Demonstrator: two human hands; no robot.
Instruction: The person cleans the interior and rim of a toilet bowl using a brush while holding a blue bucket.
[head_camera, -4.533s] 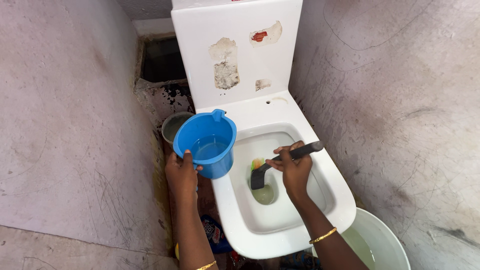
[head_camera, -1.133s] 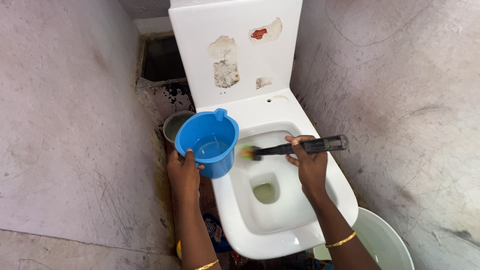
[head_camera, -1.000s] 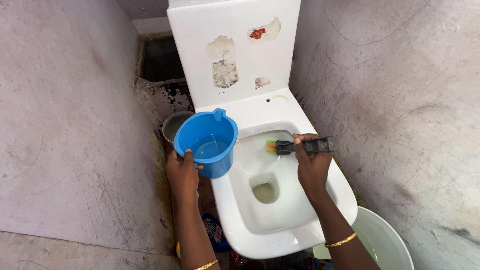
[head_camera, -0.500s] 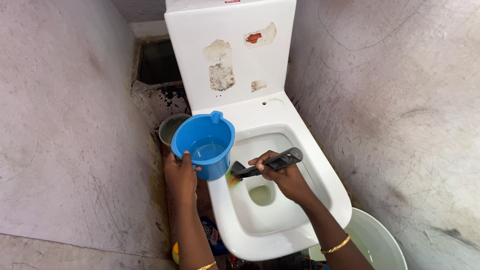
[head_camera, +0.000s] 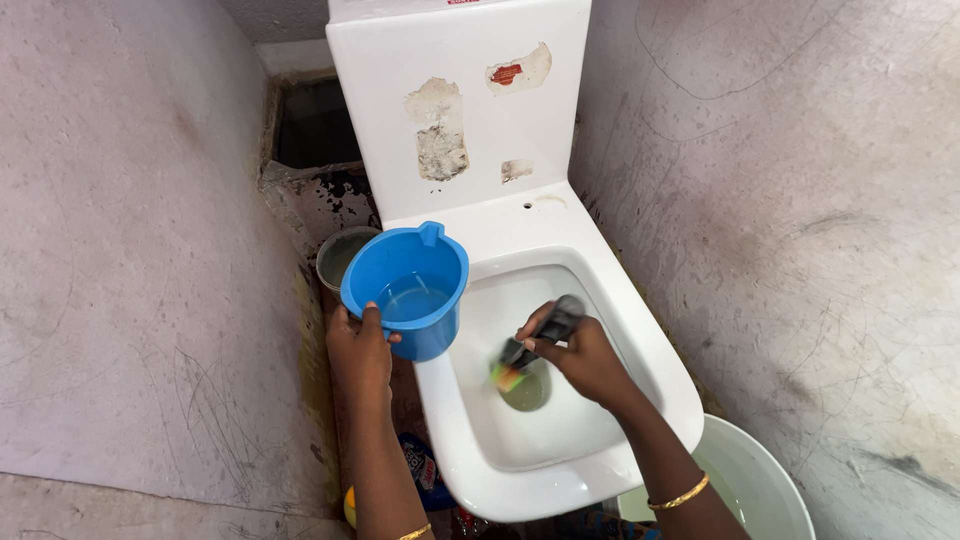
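My left hand grips a blue mug part full of water, held level just left of the white toilet bowl. Inside that bowl my right hand holds a black-handled brush. Its green and orange bristles press against the bowl wall beside the murky water at the drain. The brush handle points up and away from me. Behind the bowl rises the white cistern with torn sticker patches.
Stained pinkish walls close in on both sides. A small grey pot sits on the floor behind the blue mug. A large white bucket with water stands at the lower right. A blue packet lies on the floor left of the bowl.
The brush has swept from the bowl's upper right side to its left wall and now down to the drain. The blue mug has stayed almost still.
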